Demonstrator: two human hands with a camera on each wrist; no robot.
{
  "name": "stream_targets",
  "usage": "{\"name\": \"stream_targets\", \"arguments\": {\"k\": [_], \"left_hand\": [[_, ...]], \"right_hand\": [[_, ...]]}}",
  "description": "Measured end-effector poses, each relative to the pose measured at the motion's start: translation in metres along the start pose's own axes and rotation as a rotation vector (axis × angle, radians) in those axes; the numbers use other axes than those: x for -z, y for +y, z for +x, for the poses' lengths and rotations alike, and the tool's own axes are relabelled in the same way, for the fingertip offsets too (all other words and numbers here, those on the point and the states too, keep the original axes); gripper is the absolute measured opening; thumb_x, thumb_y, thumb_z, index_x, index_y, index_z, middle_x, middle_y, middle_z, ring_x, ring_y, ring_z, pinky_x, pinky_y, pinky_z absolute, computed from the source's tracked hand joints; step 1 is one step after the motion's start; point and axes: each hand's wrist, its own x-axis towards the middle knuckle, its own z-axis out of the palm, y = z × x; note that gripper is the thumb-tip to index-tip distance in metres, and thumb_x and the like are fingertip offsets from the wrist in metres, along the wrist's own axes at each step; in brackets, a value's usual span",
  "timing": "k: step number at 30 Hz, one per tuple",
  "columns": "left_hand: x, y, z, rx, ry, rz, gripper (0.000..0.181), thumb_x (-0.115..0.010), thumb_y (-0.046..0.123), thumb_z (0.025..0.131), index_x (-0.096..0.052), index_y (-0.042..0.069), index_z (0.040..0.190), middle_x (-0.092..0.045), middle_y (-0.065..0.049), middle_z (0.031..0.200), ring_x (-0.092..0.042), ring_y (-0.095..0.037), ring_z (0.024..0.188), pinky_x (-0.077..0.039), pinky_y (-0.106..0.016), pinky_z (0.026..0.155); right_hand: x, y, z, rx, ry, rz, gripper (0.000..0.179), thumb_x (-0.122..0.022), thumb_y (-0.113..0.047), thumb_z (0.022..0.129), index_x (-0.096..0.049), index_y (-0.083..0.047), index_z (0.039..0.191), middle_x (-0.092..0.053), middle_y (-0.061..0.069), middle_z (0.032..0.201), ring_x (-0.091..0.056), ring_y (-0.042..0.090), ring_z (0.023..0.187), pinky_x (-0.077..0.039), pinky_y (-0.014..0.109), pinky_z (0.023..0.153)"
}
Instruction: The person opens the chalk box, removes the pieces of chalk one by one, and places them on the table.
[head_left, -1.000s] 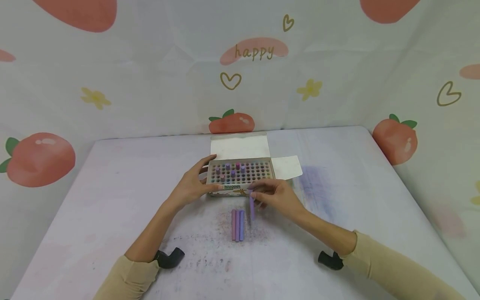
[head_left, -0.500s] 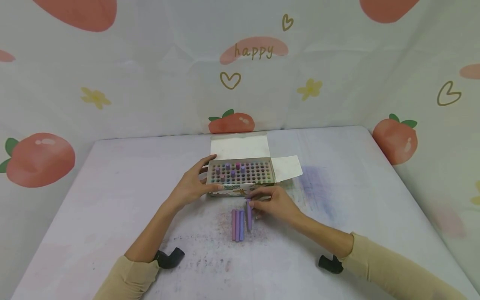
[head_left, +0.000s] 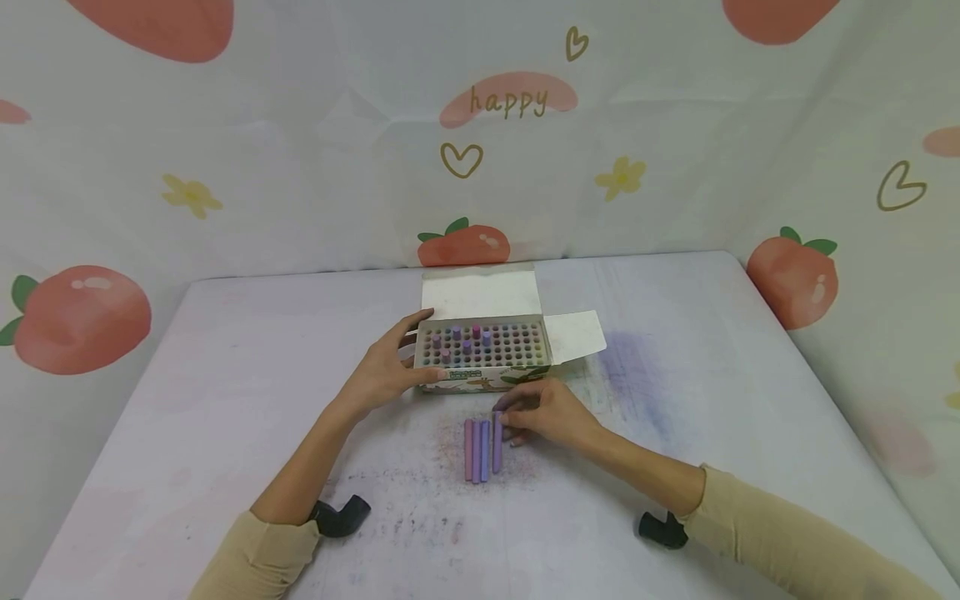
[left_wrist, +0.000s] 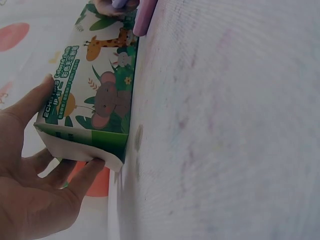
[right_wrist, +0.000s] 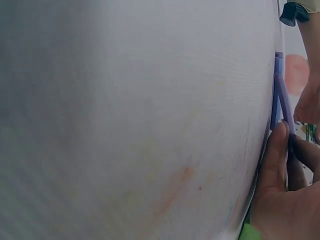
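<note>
In the head view, a colored chalk box (head_left: 517, 377) sits at the table's middle with its lid folded back. Several purple and pink chalk ends (head_left: 476, 332) poke up from its holed tray. My left hand (head_left: 384, 367) holds the box's left end, thumb on the printed front (left_wrist: 105, 92) and fingers around the side flap. My right hand (head_left: 553, 410) pinches a purple chalk stick (head_left: 497, 454) between thumb and fingers, just in front of the box. Close to its left, a pink stick (head_left: 468, 450) and two purple ones (head_left: 480, 454) lie side by side. The held stick tilts, its near end low by the row.
A white side flap (head_left: 576, 333) sticks out from the box's right end. Chalk smears mark the white tablecloth (head_left: 262, 358), with blue-purple ones at the right. Black wrist mounts (head_left: 341, 517) sit on both forearms. A fruit-patterned curtain (head_left: 315, 150) hangs behind the table.
My right hand has drawn the purple chalk stick from the box front toward me and slightly left, lowering it beside the row. The left hand and the box have stayed put.
</note>
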Motion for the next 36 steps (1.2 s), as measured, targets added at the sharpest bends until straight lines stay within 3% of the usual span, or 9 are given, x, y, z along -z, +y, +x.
{"name": "stream_targets", "arguments": {"k": [36], "left_hand": [[-0.0004, 0.0004, -0.0007, -0.007, -0.002, 0.004, 0.092, -0.084, 0.025, 0.082, -0.029, 0.033, 0.155, -0.031, -0.009, 0.157, -0.044, -0.042, 0.135, -0.052, -0.049, 0.099]], "right_hand": [[-0.0004, -0.0019, 0.0015, -0.003, -0.029, -0.034, 0.017, -0.07, -0.004, 0.091, -0.076, 0.004, 0.105, -0.075, 0.015, 0.083, -0.074, 0.023, 0.072, -0.063, 0.034, 0.068]]}}
